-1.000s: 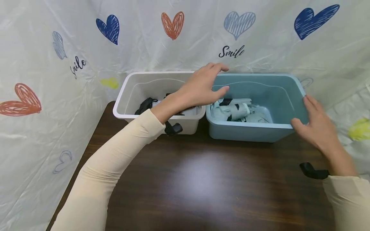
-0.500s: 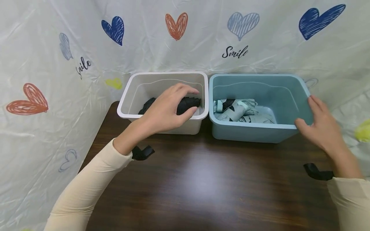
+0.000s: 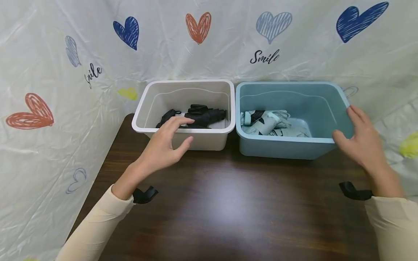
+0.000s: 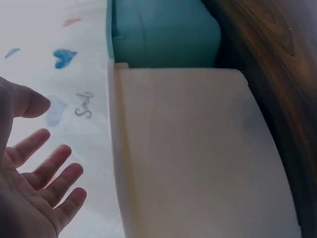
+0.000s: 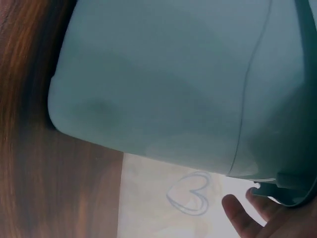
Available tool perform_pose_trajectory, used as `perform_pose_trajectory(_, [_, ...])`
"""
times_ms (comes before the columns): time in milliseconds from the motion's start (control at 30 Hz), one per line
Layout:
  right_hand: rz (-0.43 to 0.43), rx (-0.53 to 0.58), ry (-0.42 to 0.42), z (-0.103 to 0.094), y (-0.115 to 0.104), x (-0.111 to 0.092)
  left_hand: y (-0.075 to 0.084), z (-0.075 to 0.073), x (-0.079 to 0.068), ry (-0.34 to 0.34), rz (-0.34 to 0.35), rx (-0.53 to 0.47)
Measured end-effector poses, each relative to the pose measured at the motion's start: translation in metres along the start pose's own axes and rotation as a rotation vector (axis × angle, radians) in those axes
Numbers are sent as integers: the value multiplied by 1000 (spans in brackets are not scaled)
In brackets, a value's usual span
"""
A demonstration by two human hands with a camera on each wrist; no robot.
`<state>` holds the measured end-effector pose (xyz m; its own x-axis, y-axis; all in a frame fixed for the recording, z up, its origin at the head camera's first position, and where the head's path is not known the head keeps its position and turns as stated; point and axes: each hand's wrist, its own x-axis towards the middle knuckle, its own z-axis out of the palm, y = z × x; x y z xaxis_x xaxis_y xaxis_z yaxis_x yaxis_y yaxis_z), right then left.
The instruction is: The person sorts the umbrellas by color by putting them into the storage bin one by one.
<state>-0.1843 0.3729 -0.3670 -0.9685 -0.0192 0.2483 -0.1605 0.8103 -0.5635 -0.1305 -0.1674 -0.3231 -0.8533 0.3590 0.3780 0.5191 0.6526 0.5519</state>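
My left hand (image 3: 166, 145) hovers at the front rim of the white bin (image 3: 183, 141), thumb and fingers spread apart with nothing between them. In the left wrist view, its loosely extended fingers (image 4: 59, 161) stand beside the bin's rim. Inside that bin lie black bundles that look like folded umbrellas (image 3: 207, 116). My right hand (image 3: 364, 143) holds the front right corner of the blue bin (image 3: 277, 148), thumb at the front rim and fingers along the right side. Pale blue bundles, also like folded umbrellas (image 3: 266, 124), lie in the blue bin's left part.
Both bins stand side by side at the back of a dark wooden table (image 3: 235, 210). Behind and left of them hangs a white sheet (image 3: 225, 54) printed with hearts and lettering. Black straps with small mounts (image 3: 145, 195) sit on the wrists.
My left hand has moved from above the gap between the bins leftward and back toward me, uncovering the black bundles in the white bin. The right hand has stayed at the blue bin's corner.
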Motion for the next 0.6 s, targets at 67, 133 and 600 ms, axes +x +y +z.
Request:
perform_pose_trajectory(67, [0,-1,4,0,0,0,-3,-2,-7,10,-25,-12])
perform_pose_trajectory(133, [1,0,0,0,0,1,-7,-4,-14,17,-43,-17])
perform_pose_trajectory(600, [-158,-90,339,12,-25,-23,-27,-5,-58,95,-53,98])
